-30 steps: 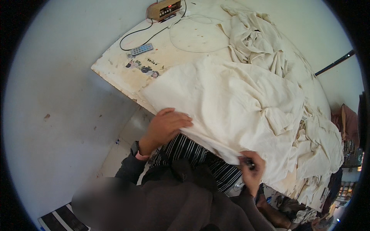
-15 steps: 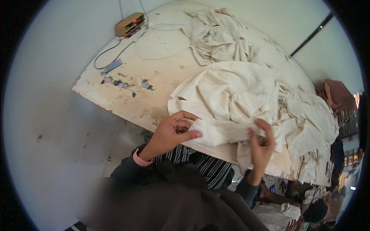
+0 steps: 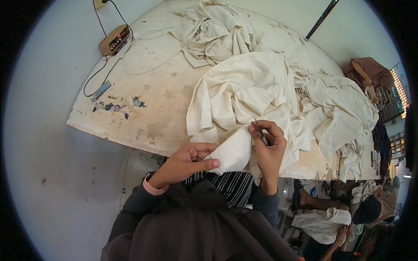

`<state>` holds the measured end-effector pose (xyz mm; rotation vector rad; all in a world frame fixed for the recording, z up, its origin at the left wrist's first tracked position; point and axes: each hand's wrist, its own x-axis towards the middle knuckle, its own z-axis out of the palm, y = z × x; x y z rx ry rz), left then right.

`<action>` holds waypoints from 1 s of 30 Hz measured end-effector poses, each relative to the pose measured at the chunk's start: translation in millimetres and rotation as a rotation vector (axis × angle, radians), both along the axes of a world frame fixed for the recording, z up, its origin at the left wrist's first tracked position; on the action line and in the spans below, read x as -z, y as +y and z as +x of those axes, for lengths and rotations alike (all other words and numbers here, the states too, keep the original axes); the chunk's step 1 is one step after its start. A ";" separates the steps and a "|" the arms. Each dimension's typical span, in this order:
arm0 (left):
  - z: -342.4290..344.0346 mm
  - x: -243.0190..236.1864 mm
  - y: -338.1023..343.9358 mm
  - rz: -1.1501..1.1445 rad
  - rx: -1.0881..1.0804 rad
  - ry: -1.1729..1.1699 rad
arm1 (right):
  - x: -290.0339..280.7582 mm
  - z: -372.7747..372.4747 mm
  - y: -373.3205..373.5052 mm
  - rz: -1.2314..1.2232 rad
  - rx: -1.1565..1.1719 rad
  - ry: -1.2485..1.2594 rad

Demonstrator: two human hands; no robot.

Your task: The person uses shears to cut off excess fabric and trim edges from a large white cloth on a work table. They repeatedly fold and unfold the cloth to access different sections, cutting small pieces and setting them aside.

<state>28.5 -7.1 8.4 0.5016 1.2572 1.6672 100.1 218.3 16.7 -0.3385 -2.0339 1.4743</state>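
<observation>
My left hand (image 3: 184,164) pinches the lower left corner of a cream cloth piece (image 3: 232,150), held folded near the table's front edge. My right hand (image 3: 270,153) is closed on small dark metal snips (image 3: 259,132), their tip pointing up by the piece's upper right corner. Whether its fingers also grip the cloth is unclear. The rest of the cream fabric (image 3: 237,80) lies in rumpled folds behind my hands on the worn pale table (image 3: 148,122).
More cream cloths (image 3: 213,30) lie at the back and right (image 3: 339,113). A wooden control box (image 3: 114,40) with wires and a remote (image 3: 101,89) sit left. A brown bag (image 3: 368,74) stands at the far right. Another person (image 3: 365,211) handles cream cloth below right.
My left hand went from lying on the cloth to pinching a piece. My right hand rose with that piece, which now stands folded at an angle. The view has shifted.
</observation>
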 end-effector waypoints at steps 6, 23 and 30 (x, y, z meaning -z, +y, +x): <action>4.7 1.5 5.1 0.143 -0.076 -0.130 | -13.7 10.3 -7.6 0.516 0.182 0.020; 9.6 -6.8 8.3 0.275 -0.091 -0.077 | -25.0 22.3 -34.5 0.705 -0.204 0.067; 8.3 1.6 12.8 0.391 -0.128 -0.191 | 4.4 18.6 -41.1 -0.014 -0.271 0.086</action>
